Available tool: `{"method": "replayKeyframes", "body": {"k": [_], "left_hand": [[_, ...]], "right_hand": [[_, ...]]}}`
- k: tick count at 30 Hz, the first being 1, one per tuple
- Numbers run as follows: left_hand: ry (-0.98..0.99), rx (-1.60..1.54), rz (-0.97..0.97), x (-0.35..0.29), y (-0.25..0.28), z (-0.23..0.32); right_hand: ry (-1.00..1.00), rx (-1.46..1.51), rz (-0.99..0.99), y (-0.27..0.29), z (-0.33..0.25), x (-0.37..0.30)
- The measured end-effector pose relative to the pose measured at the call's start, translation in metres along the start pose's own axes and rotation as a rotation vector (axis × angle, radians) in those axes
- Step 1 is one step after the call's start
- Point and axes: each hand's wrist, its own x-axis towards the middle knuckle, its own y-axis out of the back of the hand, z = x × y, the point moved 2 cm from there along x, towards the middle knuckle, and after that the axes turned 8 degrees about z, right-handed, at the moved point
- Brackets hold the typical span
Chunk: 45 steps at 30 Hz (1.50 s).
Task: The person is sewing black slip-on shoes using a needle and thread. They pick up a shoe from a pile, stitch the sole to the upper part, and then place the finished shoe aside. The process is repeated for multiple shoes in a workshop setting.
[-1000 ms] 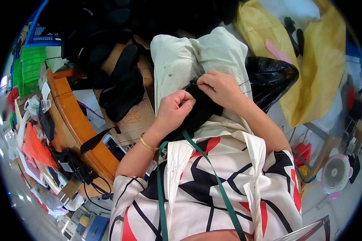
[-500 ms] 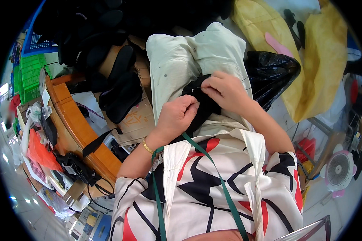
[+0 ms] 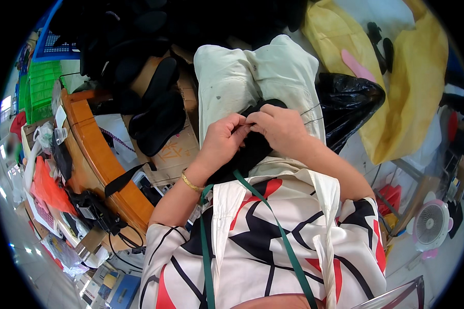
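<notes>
A soft black cloth piece (image 3: pixel 252 149) with a rounded end lies across my lap on a pale, spotted apron (image 3: pixel 221 77). Over it, my left hand (image 3: pixel 222 140) and my right hand (image 3: pixel 279 130) are closed in pinches, with their fingertips meeting. Between the fingertips shows a thin, thread-like thing (image 3: pixel 247 124), too small to name surely. Fine dark strands (image 3: pixel 310 109) stick out over the apron beside my right hand. My hands cover part of the black cloth.
Black sole-shaped pieces (image 3: pixel 157 123) lie on cardboard (image 3: pixel 176 154) at left, beside an orange wooden frame (image 3: pixel 106 162). At right are a black plastic bag (image 3: pixel 345 103), yellow sacking (image 3: pixel 412 98) and a small fan (image 3: pixel 430 222). A green crate (image 3: pixel 44 90) stands far left.
My right hand has moved left and down to meet my left hand, which has shifted slightly up. Their fingertips were apart before. More of the black cloth's rounded far end shows now.
</notes>
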Motion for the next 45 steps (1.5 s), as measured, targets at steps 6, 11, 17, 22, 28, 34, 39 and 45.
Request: {"method": "replayKeyframes", "body": {"k": [6,11,17,22,28,34,39,45], "left_hand": [[-0.012,0.019,0.035,0.0,0.008,-0.003],[-0.045,-0.004,0.061,-0.001,0.014,-0.004],[-0.128,0.045,0.018,0.0,0.012,0.001],[-0.162,0.162,0.096,-0.001,0.016,0.004],[-0.348,0.226,0.149,0.007,0.005,0.004],[-0.249,0.258,0.104,0.012,0.002,0.007],[-0.306,0.251,0.115,0.014,0.001,0.01],[-0.251,0.201,0.12,0.016,-0.001,0.005]], "right_hand": [[-0.726,1.017,0.146,0.016,0.015,-0.009],[-0.93,1.581,0.933,0.112,0.12,-0.033],[-0.613,0.934,1.516,0.26,0.273,-0.144],[-0.568,0.463,1.462,0.239,0.203,-0.1],[-0.52,0.501,1.469,0.239,0.2,-0.092],[-0.437,0.325,1.372,0.252,0.182,-0.09],[-0.48,-0.495,1.146,0.28,0.173,-0.116],[-0.694,-1.127,0.916,0.368,0.196,-0.192]]}}
